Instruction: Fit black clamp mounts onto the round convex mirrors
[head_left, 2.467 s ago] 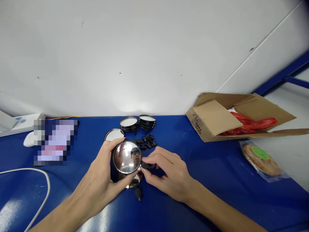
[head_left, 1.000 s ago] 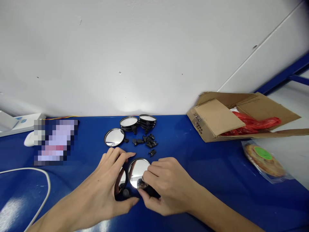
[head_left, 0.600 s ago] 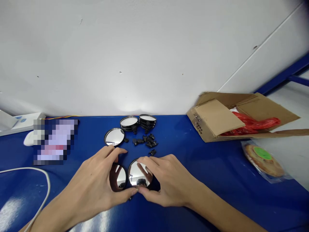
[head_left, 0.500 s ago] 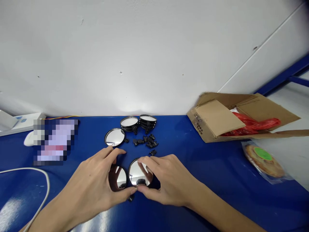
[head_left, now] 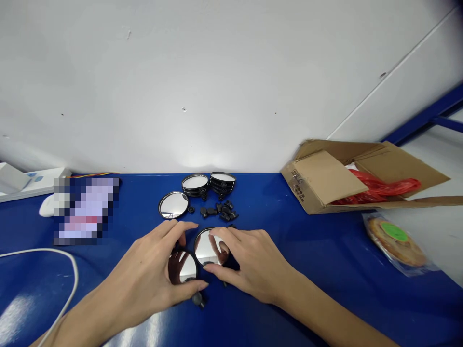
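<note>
A small round mirror in a black rim sits within the curl of my left hand. The thumb runs along its near edge, and other fingers bend behind its far edge; my index finger sticks out past it. A second round mirror is gripped at its right side by my right hand, thumb at the near rim and fingertips over the far part. The two mirrors are side by side, close together. Below the left one a small black bracket shows. The undersides of both mirrors are hidden.
Beyond my hands lie a loose round mirror, two mirror stacks and several black brackets. At left are a phone, a white mouse and a cable. A cardboard box and a wrapped pastry stand right.
The right-hand mirror has moved slightly away from me, and the left one slightly right and nearer. My thumbs, close together before, now sit farther apart. More of the near bracket shows.
</note>
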{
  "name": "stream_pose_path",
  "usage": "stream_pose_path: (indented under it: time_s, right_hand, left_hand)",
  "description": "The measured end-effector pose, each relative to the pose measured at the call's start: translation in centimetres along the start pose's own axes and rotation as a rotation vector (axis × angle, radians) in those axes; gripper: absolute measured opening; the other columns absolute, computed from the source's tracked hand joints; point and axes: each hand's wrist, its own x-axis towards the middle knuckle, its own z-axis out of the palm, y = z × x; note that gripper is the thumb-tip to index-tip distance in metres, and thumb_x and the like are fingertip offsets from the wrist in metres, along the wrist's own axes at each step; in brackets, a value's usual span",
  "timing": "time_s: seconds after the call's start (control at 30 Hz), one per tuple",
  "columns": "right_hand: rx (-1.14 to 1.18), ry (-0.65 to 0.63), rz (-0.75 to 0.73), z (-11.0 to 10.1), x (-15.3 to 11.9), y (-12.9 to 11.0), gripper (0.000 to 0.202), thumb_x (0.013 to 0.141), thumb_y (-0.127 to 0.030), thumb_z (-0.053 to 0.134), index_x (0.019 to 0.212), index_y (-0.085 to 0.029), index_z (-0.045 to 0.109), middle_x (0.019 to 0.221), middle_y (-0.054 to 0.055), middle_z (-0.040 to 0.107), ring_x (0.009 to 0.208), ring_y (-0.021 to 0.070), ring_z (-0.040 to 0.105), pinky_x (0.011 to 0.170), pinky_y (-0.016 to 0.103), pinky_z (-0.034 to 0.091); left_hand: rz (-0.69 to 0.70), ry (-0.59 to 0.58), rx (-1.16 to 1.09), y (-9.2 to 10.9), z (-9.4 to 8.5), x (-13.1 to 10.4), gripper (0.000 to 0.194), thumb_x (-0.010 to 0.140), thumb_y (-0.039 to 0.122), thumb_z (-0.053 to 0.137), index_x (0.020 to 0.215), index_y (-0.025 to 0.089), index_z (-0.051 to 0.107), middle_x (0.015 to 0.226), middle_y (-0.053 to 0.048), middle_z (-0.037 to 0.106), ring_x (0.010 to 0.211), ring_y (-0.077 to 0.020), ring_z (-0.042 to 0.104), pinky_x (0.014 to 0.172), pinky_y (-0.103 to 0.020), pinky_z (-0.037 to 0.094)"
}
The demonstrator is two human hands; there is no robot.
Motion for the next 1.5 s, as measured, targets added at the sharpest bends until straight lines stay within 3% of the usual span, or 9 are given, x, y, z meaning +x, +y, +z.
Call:
stream_pose_path:
  time_s: [0.23, 0.33, 0.47, 0.73, 1.1, 1.2, 1.3, 1.4, 1.5]
  right_hand:
    - [-0.027, 0.221, -0.002, 0.1, 0.0, 0.4, 0.025, 0.119, -0.039, 0.064, 0.136, -0.022, 0.071, 0.096, 0.0, 0.079, 0.069, 0.016, 0.069, 0.068, 0.032, 0.044]
    - [-0.088, 0.31, 0.076, -0.1, 0.1, 0.8, 0.022, 0.118, -0.025, 0.056, 0.133, -0.021, 0.072, 0.095, 0.0, 0.076, 0.066, 0.0148, 0.065, 0.065, 0.031, 0.042]
    - [-0.164, 0.22, 0.159, -0.7, 0.2, 1.3, 0.028, 0.111, -0.01, 0.053, 0.125, -0.023, 0.074, 0.104, 0.001, 0.072, 0.067, 0.0146, 0.063, 0.063, 0.032, 0.037]
    - [-0.208, 0.09, 0.194, -1.4, 0.3, 1.1, 0.021, 0.104, -0.012, 0.071, 0.12, -0.025, 0.075, 0.111, 0.002, 0.072, 0.072, 0.0156, 0.063, 0.063, 0.031, 0.034]
    - [-0.156, 0.241, 0.184, -0.9, 0.3, 1.6, 0.003, 0.111, -0.021, 0.073, 0.113, -0.023, 0.071, 0.11, 0.002, 0.072, 0.075, 0.0158, 0.07, 0.063, 0.031, 0.047]
    - [-0.014, 0.326, 0.194, -1.1, 0.3, 1.1, 0.004, 0.111, -0.023, 0.071, 0.115, -0.024, 0.072, 0.115, 0.004, 0.074, 0.079, 0.0161, 0.072, 0.069, 0.032, 0.053]
    - [0.242, 0.348, 0.256, -1.6, 0.4, 0.4, 0.005, 0.11, -0.029, 0.071, 0.112, -0.026, 0.073, 0.096, 0.0, 0.076, 0.073, 0.016, 0.069, 0.067, 0.031, 0.053]
    - [0.582, 0.29, 0.35, -1.8, 0.3, -0.3, 0.012, 0.106, -0.037, 0.077, 0.107, -0.026, 0.075, 0.078, -0.003, 0.074, 0.067, 0.016, 0.066, 0.062, 0.029, 0.05]
    - [0.897, 0.211, 0.378, -1.8, 0.3, -0.8, 0.023, 0.103, -0.045, 0.084, 0.109, -0.023, 0.079, 0.082, 0.0, 0.079, 0.072, 0.0167, 0.07, 0.064, 0.029, 0.054]
  left_hand:
    - [-0.013, 0.311, 0.059, -0.8, -1.5, 1.3, 0.037, 0.112, 0.053, 0.073, 0.14, 0.031, 0.066, 0.124, -0.005, 0.069, 0.109, -0.0273, 0.072, 0.091, -0.043, 0.063]
    - [-0.026, 0.367, 0.185, -2.4, -1.4, 1.9, 0.053, 0.115, 0.057, 0.068, 0.157, 0.027, 0.057, 0.152, -0.013, 0.062, 0.14, -0.0362, 0.062, 0.117, -0.058, 0.058]
    - [-0.053, 0.262, 0.16, -4.7, -0.7, 2.6, 0.077, 0.114, 0.067, 0.066, 0.173, 0.024, 0.041, 0.166, -0.019, 0.057, 0.158, -0.0421, 0.052, 0.13, -0.067, 0.048]
    - [-0.076, 0.222, 0.126, -5.8, -0.3, 3.1, 0.074, 0.116, 0.062, 0.065, 0.175, 0.027, 0.039, 0.158, -0.017, 0.065, 0.149, -0.0397, 0.062, 0.124, -0.065, 0.051]
    - [-0.066, 0.262, 0.114, -5.5, -0.6, 3.1, 0.076, 0.11, 0.059, 0.075, 0.174, 0.032, 0.042, 0.153, -0.013, 0.071, 0.14, -0.0401, 0.069, 0.12, -0.065, 0.054]
    - [-0.078, 0.369, 0.116, -4.8, -1.1, 3.1, 0.079, 0.107, 0.057, 0.08, 0.172, 0.029, 0.045, 0.15, -0.013, 0.069, 0.138, -0.0389, 0.07, 0.118, -0.061, 0.058]
    - [-0.058, 0.485, 0.11, -3.4, -1.7, 2.9, 0.078, 0.104, 0.053, 0.083, 0.172, 0.029, 0.051, 0.147, -0.012, 0.065, 0.131, -0.0353, 0.072, 0.11, -0.054, 0.064]
    - [-0.029, 0.48, 0.028, -1.5, -1.7, 2.3, 0.076, 0.099, 0.049, 0.087, 0.168, 0.038, 0.058, 0.139, -0.008, 0.065, 0.113, -0.0292, 0.074, 0.092, -0.046, 0.069]
    - [0.02, 0.412, -0.1, 0.6, -1.1, 1.2, 0.064, 0.096, 0.039, 0.087, 0.156, 0.039, 0.065, 0.126, -0.005, 0.065, 0.093, -0.023, 0.073, 0.078, -0.041, 0.07]
